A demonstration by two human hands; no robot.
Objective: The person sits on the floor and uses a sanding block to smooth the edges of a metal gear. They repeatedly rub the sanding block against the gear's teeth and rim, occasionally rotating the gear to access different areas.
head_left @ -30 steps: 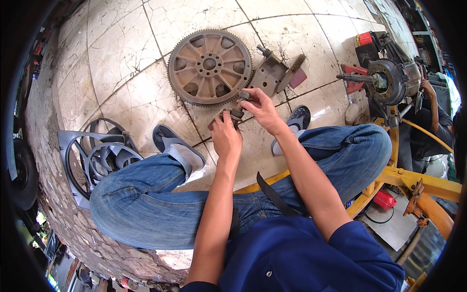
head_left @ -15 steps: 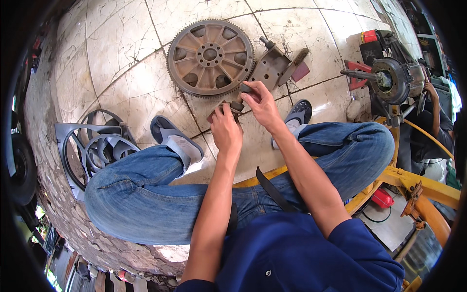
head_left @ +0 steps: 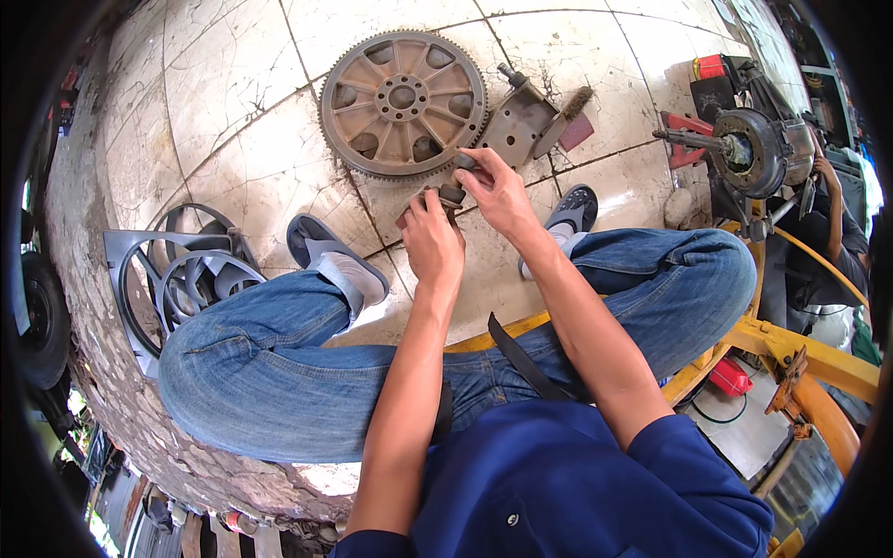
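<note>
My left hand (head_left: pixel 433 244) is closed around a small rusty metal part with a dark round knob (head_left: pixel 452 193) on its top. Just to the right, my right hand (head_left: pixel 498 193) pinches a small dark block-like piece (head_left: pixel 464 161) between thumb and fingers, slightly above and apart from the knob. What kind of parts these are cannot be made out. Beyond both hands, a large rusty flywheel (head_left: pixel 377 123) with a toothed rim lies flat on the floor. A metal bracket (head_left: pixel 514 124) with holes lies to its right, with a wire brush (head_left: pixel 564 122) against it.
A reddish flat piece (head_left: pixel 577 132) lies under the brush. Grey fan shrouds (head_left: pixel 121 279) lean beside my left knee. A gearbox-like assembly (head_left: pixel 744 149) stands at right by a yellow frame (head_left: pixel 809 352). Another person's arm (head_left: pixel 831 200) reaches in behind the assembly.
My right hand has shifted slightly left with its piece, closer to the knob. My left hand keeps its hold with hardly any movement. The whole view has tilted slightly.
</note>
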